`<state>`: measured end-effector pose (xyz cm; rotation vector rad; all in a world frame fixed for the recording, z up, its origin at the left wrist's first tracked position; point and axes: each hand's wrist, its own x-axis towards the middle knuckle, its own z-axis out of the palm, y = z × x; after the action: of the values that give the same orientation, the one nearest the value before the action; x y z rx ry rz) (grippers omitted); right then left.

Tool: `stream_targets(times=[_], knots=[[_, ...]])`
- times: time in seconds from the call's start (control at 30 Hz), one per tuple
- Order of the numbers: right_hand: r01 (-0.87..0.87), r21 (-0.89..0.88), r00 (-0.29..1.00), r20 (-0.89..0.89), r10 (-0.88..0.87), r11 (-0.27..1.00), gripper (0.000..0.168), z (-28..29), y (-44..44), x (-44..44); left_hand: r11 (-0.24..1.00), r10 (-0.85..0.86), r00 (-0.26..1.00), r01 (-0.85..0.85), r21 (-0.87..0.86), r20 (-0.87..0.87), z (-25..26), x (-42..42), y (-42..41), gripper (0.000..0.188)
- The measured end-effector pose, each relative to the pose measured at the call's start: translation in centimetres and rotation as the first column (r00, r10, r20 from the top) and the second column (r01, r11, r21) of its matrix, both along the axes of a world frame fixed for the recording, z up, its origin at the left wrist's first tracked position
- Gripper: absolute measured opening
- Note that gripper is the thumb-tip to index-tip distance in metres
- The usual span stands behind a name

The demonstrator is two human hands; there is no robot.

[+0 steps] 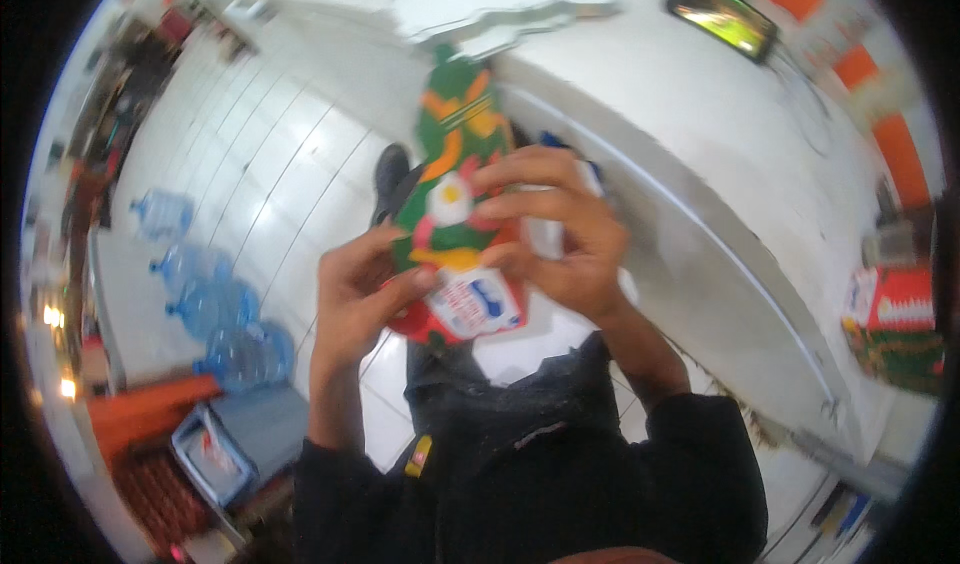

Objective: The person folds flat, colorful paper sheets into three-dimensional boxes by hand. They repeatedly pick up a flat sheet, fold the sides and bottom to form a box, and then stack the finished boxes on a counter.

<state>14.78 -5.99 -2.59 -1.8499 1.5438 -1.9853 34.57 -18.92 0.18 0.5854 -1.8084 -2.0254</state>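
Note:
A green and red printed pack [461, 211], narrower at its far end, is held up in front of my body. Orange shapes and a fried-egg-like motif mark its green part; a white panel with writing covers the red end. My left hand [364, 286] grips its left edge, thumb on the front near the red end. On the opposite edge, my right hand [562, 226] has its fingers and thumb against the printed face. Motion blurs the fingertips. Something white [544, 237] shows behind my right hand, too covered to name.
A white counter [615, 61] runs along the right, bearing a lit phone [724, 14] with a cable and a red-green box [892, 324]. Several blue water jugs [247, 354] are at left on the tiled floor [285, 136]. A grey-blue bin [214, 455] stands lower left.

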Motion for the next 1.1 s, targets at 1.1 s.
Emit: stream_targets(times=[1.1], knots=[[0.039, -0.134, 0.989, -0.133, -0.057, 0.990, 0.025, -1.4, 0.3, 2.4, 0.999, 0.043, 0.996, -0.044, -0.015, -0.072, -0.6, -0.4, 0.9, 0.097]])
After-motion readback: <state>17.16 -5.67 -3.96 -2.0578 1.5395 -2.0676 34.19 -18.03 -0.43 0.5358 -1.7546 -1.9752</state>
